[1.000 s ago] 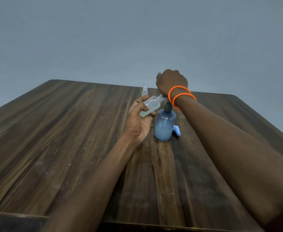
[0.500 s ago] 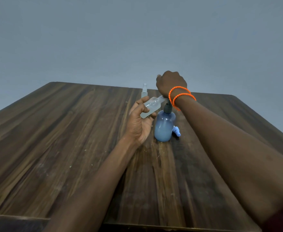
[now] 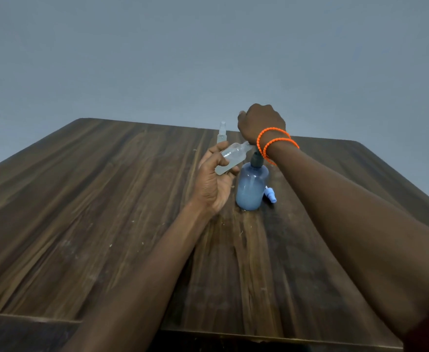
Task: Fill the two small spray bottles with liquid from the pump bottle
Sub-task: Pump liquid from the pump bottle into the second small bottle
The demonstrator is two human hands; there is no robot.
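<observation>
On the dark wooden table (image 3: 106,212), toward its far middle, the blue pump bottle (image 3: 251,190) stands upright, and little differs from half a second ago: the bottle sits at the same spot, both hands keep their places, and the only visible shift is slight, the whole scene sitting a touch higher or lower as the head moves.

The left hand (image 3: 214,184) is raised just left of the pump bottle, palm turned up and toward the right, fingers and thumb curled round a small clear spray bottle (image 3: 231,157). That bottle is tilted, its base low and left in the hand, its open neck pointing up and right to meet the pump's spout under the other wrist. It has clear liquid in it; how full it is cannot be told.

The right hand (image 3: 260,123) is over the top of the pump bottle, back of the hand facing the camera, knuckles bent downward. Its fingers are hidden behind the hand, so I cannot tell whether they press flat or curl round the pump head. Orange bead bracelets (image 3: 275,142) circle its wrist.

A second small spray bottle (image 3: 221,133) stands upright farther back, just beyond the left hand. A small blue cap (image 3: 270,195) lies on the table just right of the pump bottle's base.
</observation>
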